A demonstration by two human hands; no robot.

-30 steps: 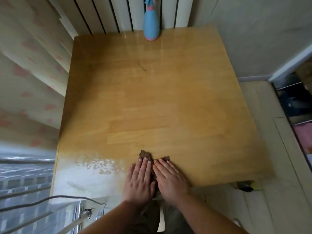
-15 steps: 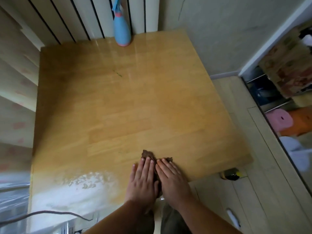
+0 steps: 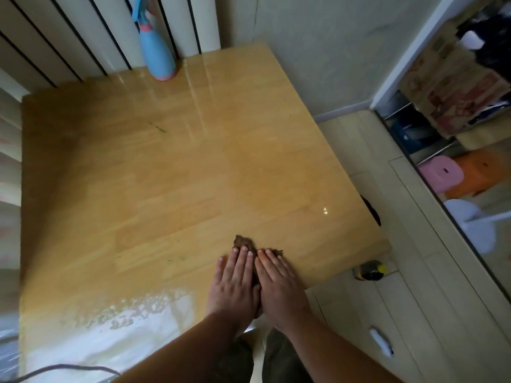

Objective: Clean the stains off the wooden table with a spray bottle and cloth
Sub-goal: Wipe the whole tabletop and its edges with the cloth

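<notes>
Pressing flat, the left hand and right hand hold the brown cloth down at the desk's 5 o'clock edge.

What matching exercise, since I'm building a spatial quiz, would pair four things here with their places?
Things:
1 spray bottle
2 cloth
3 green streak
4 pink stool

Places:
a under the flat left hand and right hand, at the near edge of the table
b off the table, far right
c upright at the table's far edge
d on the tabletop, a little nearer than the bottle

Pairs: 1-c, 2-a, 3-d, 4-b
</notes>
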